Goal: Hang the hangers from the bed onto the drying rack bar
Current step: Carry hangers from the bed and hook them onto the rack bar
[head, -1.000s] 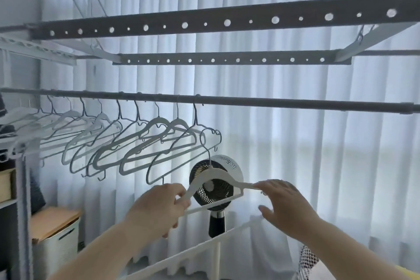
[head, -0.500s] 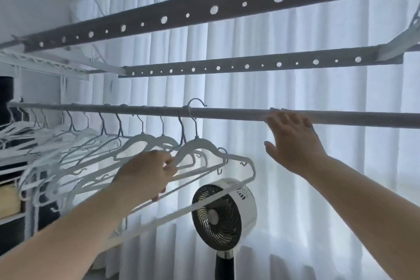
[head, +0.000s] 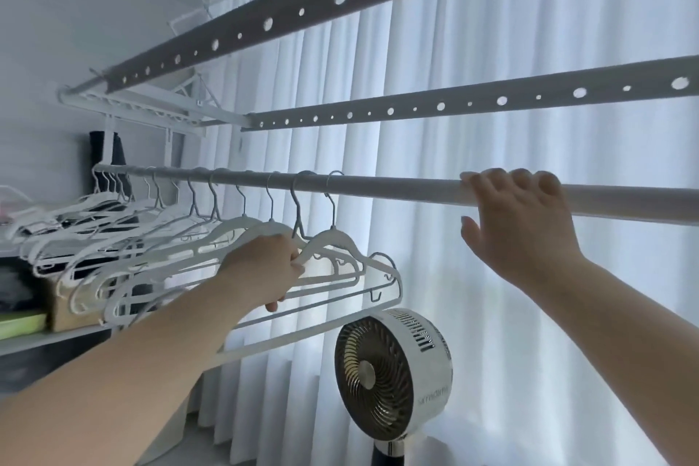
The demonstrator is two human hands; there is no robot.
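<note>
We are hanging a white hanger [head: 334, 236] on the long drying rack bar [head: 397, 187]. Our left hand [head: 264, 270] holds it by the left shoulder, with the fingers [head: 293, 262] clamped round the thin plastic. We think we hold it there, low down, so that we can tip and steer the top. Its hook looks to be over the bar, at the right end of the row of other hangers [head: 230, 229], just beside the last one. That spot makes sense, because the next free bit of bar is there. Our right hand [head: 522, 227] is further along the bar, well apart from the hangers. Its fingers [head: 525, 178] lie loosely over the top of the bar, a little apart, and the thumb sticks out below and does not wrap round. We think this hand is there to hold the bar steady so it does not wobble or swing. The hanger leans a bit, with its bottom rail running down to the left, because our hand pulls on one side. Next we would guess the left hand can let go gently, so the hanger drops straight. A round fan [head: 393, 371] stands below, in front of the white curtain [head: 491, 30]. We cannot see the bed from here, so we cannot tell how many hangers wait there.
</note>
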